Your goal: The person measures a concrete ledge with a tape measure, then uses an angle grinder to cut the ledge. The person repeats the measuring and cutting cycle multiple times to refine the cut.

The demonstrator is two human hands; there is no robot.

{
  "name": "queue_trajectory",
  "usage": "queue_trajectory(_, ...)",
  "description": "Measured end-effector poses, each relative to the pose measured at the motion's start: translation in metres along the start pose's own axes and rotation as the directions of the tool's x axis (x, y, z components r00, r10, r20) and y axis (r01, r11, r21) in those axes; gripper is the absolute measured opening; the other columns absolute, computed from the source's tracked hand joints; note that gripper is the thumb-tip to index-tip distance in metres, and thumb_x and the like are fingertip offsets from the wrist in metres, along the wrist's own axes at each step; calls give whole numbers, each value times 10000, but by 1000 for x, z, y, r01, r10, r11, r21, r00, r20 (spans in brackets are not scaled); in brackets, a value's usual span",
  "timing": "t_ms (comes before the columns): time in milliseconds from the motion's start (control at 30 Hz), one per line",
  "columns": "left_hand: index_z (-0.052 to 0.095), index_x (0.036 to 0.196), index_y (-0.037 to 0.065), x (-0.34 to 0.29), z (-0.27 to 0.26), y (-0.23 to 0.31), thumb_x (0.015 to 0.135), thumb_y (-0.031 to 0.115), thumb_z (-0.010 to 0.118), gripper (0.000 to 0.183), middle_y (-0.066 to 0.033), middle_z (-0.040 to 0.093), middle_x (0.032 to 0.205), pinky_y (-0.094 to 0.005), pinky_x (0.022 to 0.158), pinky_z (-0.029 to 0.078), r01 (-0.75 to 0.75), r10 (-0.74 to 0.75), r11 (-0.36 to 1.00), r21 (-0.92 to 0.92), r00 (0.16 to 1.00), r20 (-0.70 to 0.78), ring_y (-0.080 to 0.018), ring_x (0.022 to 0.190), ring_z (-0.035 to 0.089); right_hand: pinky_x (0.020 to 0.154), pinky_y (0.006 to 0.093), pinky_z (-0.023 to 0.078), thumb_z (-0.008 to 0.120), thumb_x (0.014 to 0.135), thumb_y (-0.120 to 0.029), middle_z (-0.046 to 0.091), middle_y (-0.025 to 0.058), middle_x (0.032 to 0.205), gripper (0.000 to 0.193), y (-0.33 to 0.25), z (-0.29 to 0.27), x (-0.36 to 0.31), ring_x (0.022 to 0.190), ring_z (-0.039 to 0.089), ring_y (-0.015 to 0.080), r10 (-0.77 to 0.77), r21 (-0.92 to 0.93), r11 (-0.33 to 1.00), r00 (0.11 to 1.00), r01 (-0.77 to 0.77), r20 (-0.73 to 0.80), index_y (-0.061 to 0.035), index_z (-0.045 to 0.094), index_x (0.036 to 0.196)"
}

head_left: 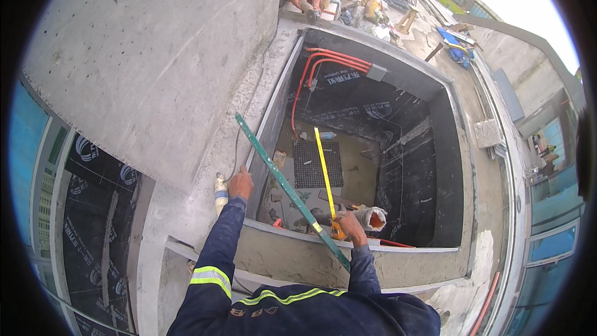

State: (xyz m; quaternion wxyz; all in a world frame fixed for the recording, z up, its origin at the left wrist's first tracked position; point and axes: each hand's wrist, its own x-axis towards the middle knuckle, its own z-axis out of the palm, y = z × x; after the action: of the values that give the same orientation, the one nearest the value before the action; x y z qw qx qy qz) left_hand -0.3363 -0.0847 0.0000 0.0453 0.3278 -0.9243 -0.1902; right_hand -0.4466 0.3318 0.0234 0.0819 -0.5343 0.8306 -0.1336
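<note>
My right hand [352,228] grips an orange tape measure [337,231] at the near side of a black-lined pit. Its yellow blade [324,165] is drawn out over the pit, away from me. A long green straightedge, like a spirit level [280,177], lies slantwise across the pit's near left corner. My left hand [240,184] rests on the left rim [273,107], just left of the straightedge, apparently holding nothing; its fingers are partly hidden. Beside that hand lies a white tool with a blue band [221,193], attached to a thin cable.
Inside the pit are red conduits [336,56], a black grate [318,164] and a wrapped pipe end [372,218]. A concrete wall [149,56] stands at left. Beyond the far corner, another person's hands [309,9] work with a tool. Bags and debris [373,9] lie behind.
</note>
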Motion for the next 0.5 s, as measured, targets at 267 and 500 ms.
queue_trajectory(267,501,1104,-12,0,0,6,974,220,597,283,-254,703,863,-522,735,560,4,-4,1000,9,1000,-2,-434,843,704,782,377,560,708,720,-110,704,119,840,157,0,-2,-2,856,692,289,20,-26,999,1000,-20,-11,-46,751,857)
queue_trajectory(500,497,1135,-5,3,7,-3,970,256,607,328,-279,696,875,-541,746,549,12,-12,1000,7,999,-38,-454,862,694,751,408,561,686,761,-126,702,135,861,130,-10,-9,14,826,698,310,161,114,981,987,-157,-28,-32,747,828)
